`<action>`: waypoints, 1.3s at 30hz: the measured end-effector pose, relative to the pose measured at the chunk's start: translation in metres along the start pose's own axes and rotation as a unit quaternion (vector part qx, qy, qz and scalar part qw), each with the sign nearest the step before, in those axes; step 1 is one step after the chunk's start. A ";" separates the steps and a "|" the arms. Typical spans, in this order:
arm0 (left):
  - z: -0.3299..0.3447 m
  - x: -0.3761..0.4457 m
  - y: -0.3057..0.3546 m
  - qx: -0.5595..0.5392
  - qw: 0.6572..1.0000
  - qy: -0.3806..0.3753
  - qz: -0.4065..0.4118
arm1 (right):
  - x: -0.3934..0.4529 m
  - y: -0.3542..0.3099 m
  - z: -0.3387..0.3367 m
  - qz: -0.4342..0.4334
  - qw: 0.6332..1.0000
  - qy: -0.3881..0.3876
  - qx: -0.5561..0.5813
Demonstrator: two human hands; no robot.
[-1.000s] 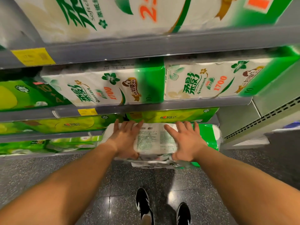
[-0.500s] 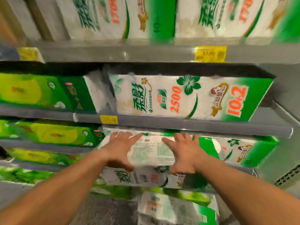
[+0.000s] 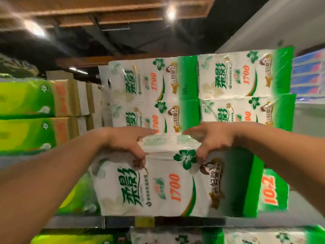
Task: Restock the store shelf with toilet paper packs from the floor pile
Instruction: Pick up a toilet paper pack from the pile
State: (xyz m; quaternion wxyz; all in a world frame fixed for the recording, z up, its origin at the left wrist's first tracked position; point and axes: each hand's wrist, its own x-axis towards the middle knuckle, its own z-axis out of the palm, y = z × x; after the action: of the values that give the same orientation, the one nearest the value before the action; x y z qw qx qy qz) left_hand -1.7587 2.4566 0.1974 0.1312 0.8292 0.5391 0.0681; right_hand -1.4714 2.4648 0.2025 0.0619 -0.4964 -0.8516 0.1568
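A white-and-green toilet paper pack [image 3: 168,187] marked 1700 stands upright on the shelf [image 3: 123,221], below stacked matching packs [image 3: 198,92].

Left stock: yellow-green packs [image 3: 24,99] stacked, brown cartons [image 3: 70,97] just beside them.
Far right: blue-striped packs [image 3: 307,74].
Overhead: wooden ceiling beams [image 3: 105,13], two lit ceiling lamps [image 3: 171,13].

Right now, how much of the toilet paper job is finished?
Done: four white-and-green plastic-wrapped packs already sit stacked on top of the shelf. In hand: the left hand and right hand grip the top edge of another white-and-green toilet paper pack, raised in front of that stack, above the grey metal shelf edge. Left: setting it down. The floor pile is out of view.
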 end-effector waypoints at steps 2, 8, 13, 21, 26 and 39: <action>-0.039 -0.014 0.004 0.002 0.999 0.047 -0.002 | 0.002 -0.024 -0.030 0.003 0.999 0.038 0.012; -0.124 -0.040 0.008 0.043 0.980 0.194 0.014 | 0.013 -0.087 -0.104 -0.030 0.982 0.188 0.000; -0.137 -0.027 -0.010 0.119 0.958 0.262 0.008 | 0.039 -0.096 -0.111 -0.025 0.943 0.274 -0.186; -0.121 0.018 -0.057 0.174 0.963 0.202 -0.043 | 0.104 -0.068 -0.082 -0.013 0.960 0.206 -0.192; -0.118 0.040 -0.080 0.131 0.977 0.161 -0.050 | 0.141 -0.056 -0.072 -0.011 0.970 0.178 -0.163; -0.106 0.093 -0.104 0.197 0.958 0.173 -0.114 | 0.193 -0.039 -0.074 0.054 0.972 0.133 -0.186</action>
State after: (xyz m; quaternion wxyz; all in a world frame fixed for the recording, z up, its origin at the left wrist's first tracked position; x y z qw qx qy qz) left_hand -1.8383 2.5967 0.2662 -0.1231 0.7475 0.6469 0.0878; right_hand -1.5805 2.6291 0.2755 0.0731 -0.5607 -0.8219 -0.0689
